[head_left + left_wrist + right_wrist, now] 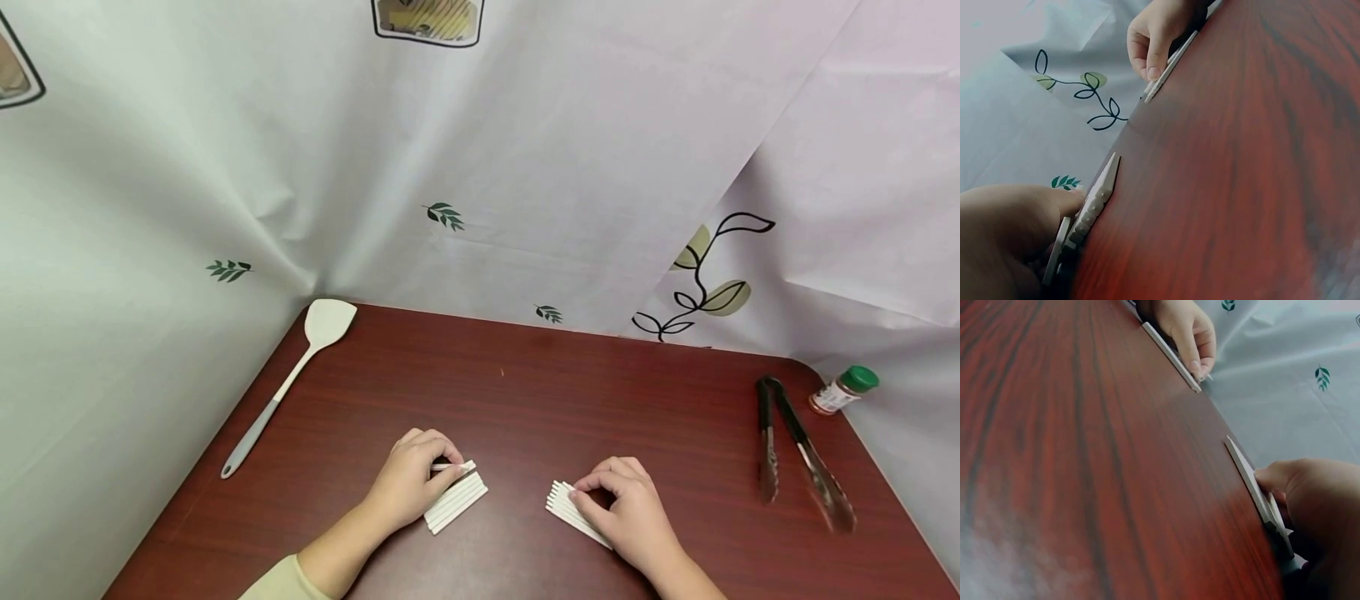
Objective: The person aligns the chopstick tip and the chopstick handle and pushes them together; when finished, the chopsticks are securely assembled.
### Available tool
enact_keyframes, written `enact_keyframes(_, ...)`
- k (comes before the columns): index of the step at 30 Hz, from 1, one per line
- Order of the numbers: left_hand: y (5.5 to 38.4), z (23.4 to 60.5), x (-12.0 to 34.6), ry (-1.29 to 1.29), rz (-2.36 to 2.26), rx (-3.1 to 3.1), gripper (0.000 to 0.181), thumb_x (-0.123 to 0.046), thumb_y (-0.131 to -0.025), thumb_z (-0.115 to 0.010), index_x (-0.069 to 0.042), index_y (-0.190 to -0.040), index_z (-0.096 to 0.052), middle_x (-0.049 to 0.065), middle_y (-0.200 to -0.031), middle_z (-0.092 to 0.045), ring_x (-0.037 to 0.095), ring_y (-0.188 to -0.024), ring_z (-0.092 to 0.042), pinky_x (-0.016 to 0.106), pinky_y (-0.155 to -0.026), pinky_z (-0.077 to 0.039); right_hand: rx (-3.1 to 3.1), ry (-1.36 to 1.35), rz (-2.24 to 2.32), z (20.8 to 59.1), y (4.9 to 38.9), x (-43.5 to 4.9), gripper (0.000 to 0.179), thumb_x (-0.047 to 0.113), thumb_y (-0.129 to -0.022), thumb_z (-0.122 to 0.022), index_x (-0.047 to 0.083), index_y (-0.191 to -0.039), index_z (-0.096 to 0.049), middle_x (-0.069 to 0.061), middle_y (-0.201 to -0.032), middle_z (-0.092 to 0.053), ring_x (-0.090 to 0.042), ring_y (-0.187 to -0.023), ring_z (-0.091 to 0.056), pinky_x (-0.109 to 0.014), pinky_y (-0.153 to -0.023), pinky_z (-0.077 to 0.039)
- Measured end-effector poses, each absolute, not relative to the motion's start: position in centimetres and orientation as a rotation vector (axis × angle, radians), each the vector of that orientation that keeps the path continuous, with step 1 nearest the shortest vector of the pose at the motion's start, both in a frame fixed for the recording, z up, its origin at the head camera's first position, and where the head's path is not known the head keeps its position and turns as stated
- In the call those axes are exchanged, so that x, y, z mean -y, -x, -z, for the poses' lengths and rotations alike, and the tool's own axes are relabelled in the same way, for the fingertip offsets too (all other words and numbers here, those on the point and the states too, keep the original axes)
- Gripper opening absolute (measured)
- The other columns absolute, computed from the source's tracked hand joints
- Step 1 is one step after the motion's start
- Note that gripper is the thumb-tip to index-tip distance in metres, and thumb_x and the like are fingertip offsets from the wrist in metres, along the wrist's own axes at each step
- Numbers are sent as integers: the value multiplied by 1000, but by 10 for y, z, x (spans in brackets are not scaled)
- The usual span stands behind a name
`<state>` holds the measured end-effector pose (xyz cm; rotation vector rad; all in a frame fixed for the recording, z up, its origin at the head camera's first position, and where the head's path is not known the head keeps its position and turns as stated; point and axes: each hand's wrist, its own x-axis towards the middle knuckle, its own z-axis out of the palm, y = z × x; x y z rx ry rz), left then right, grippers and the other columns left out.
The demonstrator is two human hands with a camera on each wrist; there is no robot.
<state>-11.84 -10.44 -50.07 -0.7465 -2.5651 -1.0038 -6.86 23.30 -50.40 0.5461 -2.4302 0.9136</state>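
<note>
This reddish-brown tabletop (510, 400) is looking like a kitchen corner, though the sheeting (525, 150) is hiding the room beyond: a white spatula (294, 373) is lying at the left, black-handled tongs (812, 460) and a green-capped seasoning bottle (843, 390) are sitting at the right, and leaf prints (446, 217) are decorating the sheeting.

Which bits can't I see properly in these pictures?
In the head view:
- Left white sticks: partly covered by the left hand.
- Right white sticks: partly covered by the right hand.
- Tongs: tips blurred.
- Bottle: label writing too small to read.
- Top drawing: cut off by the picture's upper edge.
</note>
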Motion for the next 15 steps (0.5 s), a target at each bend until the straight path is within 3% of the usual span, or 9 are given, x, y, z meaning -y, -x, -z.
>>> enact_keyframes(6, 118, 502, 105, 706, 1026, 2579, 14, -17, -89, -84, -24, -93, -72, -18, -92, -67, 8, -87, -56, 40, -83, -46, 2422, -556, -892, 504, 69, -231, 33, 7, -72, -93, 33, -81, -74, 27, -86, -61, -7, -89, -54, -24, -82, -36)
enact_keyframes(15, 121, 505, 103, 713, 1027, 2501, 13, -18, -90, -83, -23, -95, -72, -18, -90, -70, 8, -84, -58, 40, -79, -47, 2489, -504, -791, 501, 73, -228, 29, 7, -85, -86, 29, -90, -68, 24, -92, -62, -5, -90, -56, -35, -86, -38)
